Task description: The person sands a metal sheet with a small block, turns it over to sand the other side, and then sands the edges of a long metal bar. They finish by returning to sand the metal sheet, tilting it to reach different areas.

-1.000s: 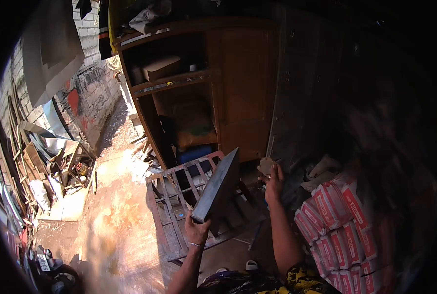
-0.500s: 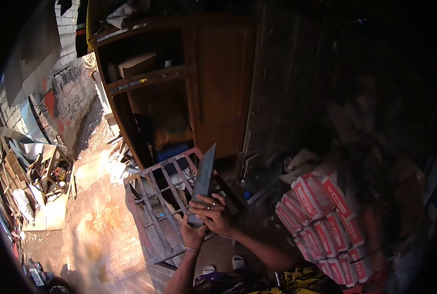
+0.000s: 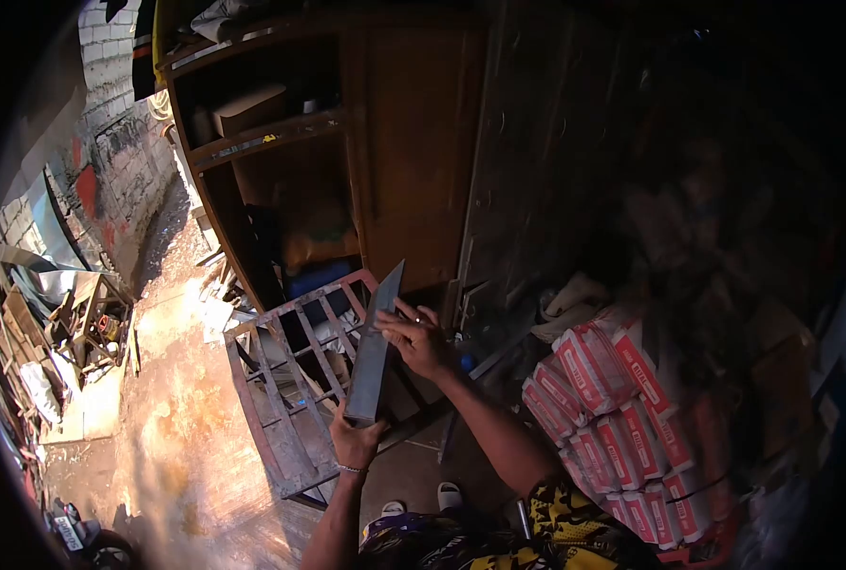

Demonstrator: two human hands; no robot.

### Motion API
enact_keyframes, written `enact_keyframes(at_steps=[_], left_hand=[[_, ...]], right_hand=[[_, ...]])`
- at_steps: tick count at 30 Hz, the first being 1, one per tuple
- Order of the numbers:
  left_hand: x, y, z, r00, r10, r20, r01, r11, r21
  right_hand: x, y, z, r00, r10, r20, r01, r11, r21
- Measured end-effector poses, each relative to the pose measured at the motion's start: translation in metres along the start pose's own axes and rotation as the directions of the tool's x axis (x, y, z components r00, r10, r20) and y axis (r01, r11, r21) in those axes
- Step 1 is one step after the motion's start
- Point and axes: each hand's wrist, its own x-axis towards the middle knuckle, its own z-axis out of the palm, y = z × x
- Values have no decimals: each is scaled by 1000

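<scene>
A long grey metal bar point(image 3: 371, 366), its far end cut at a slant to a point, stands tilted in front of me. Its near end sits in my left hand point(image 3: 355, 442), whose fingers are closed round it. My right hand point(image 3: 418, 342), with a ring on one finger, lies along the bar's right side farther up. Its fingers are stretched out and spread, the tips touching the metal. Below and behind the bar is a rusty slatted metal frame point(image 3: 269, 369), which the bar partly covers in this view.
A wooden cabinet point(image 3: 413, 161) with open shelves stands ahead. Red and white bags point(image 3: 589, 370) are stacked at my right. Scrap wood point(image 3: 29, 332) lies against the left wall, beside a sunlit floor point(image 3: 176, 418). Part of a motorcycle point(image 3: 76, 532) shows at lower left.
My right hand has slid up and away from my left hand along the bar, its fingers now farther apart from it. My left hand has shifted slightly left, still holding the near end.
</scene>
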Motion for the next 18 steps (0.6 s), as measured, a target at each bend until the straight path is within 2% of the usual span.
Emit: enact_keyframes(at_steps=[1,3,5,7,8,11,13,14,16,18], left_hand=[[-2,3,1,1000,7,-1,-7,1000,17],[-1,8,3,999,32,-16,-31,998,55],[-1,1,4,999,15,-30,-17,998,-59],[-1,-8,4,999,1,-42,-6,992,-123],[-1,-3,1,1000,21,-10,-21,1000,-4],[-1,0,4,999,-44,4,44,999,-18],[-3,-3,5,1000,-10,-2,10,999,53],[-3,-5,3,1000,10,-3,-10,996,90],[-1,-4,2,999,20,-35,-19,999,27],[0,-6,3,998,-27,-55,25,999,-40]], right_hand=[[14,7,-3,995,59,-77,-62,997,-41],[-2,-5,5,1000,-27,-1,27,1000,14],[-28,-48,-3,981,-144,128,130,985,109],[-33,-60,-18,959,-237,157,231,971,57],[-30,-53,-21,943,-268,196,267,963,34],[23,35,5,995,-40,-90,38,999,-21],[41,44,4,990,74,-118,-71,997,30],[35,35,7,998,-2,-69,3,1000,20],[-3,5,11,987,-135,81,131,989,63],[-13,-15,-4,960,-246,134,241,969,53]])
